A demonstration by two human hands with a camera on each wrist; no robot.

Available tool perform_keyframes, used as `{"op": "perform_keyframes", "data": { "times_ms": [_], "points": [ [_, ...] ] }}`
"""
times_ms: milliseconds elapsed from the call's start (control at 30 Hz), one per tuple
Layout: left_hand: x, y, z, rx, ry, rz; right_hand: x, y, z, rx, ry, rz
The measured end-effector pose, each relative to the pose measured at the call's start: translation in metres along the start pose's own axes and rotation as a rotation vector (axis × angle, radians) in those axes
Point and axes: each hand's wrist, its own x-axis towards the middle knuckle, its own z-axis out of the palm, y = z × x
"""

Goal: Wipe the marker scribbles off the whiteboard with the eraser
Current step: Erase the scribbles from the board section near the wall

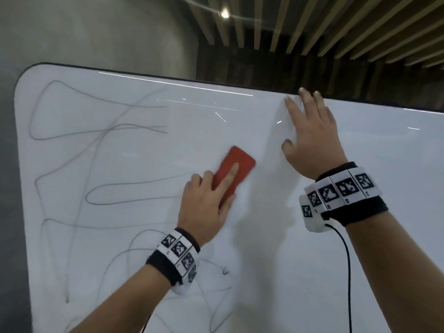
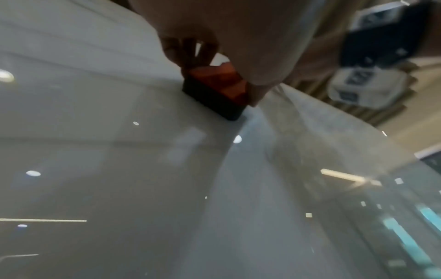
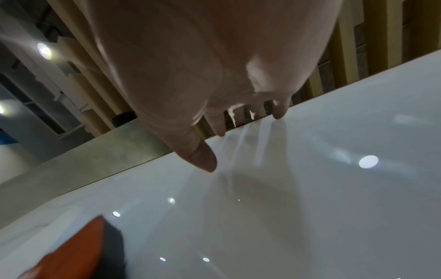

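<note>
Left hand (image 1: 204,200) is gripping eraser (image 1: 233,173) mid-frame on whiteboard (image 1: 336,260); scribbles (image 1: 96,145) are lying frame-left of it. Right hand (image 1: 310,138) is pressing flat, fingers spread.

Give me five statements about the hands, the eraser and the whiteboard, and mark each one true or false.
1. The left hand holds the red eraser against the whiteboard. True.
2. The right hand grips a marker. False: it holds nothing and rests open on the board near its top edge.
3. Marker scribbles remain on the left part of the board. True.
4. The eraser lies to the right of the right hand. False: it is to its left.
5. The eraser's underside is a dark pad. True.
</note>
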Motion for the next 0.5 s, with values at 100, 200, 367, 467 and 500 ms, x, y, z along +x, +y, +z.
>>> {"op": "perform_keyframes", "data": {
  "times_ms": [100,200,367,467,500],
  "points": [
    [0.003,-0.026,-0.004,0.02,-0.016,0.163,-0.005,0.002,0.003,-0.018,-0.003,-0.005],
    [0.042,-0.106,-0.029,0.096,0.114,-0.205,-0.016,0.012,0.004,-0.065,-0.054,-0.026],
    [0.06,-0.149,-0.046,0.159,0.159,-0.418,-0.019,-0.001,-0.004,-0.025,-0.059,0.04],
    [0.038,-0.093,-0.032,0.146,0.071,-0.022,-0.002,-0.038,-0.014,0.081,-0.015,0.069],
    [0.035,-0.083,-0.03,0.172,0.023,0.11,0.006,-0.051,-0.017,0.119,-0.023,0.057]
  ]
}}
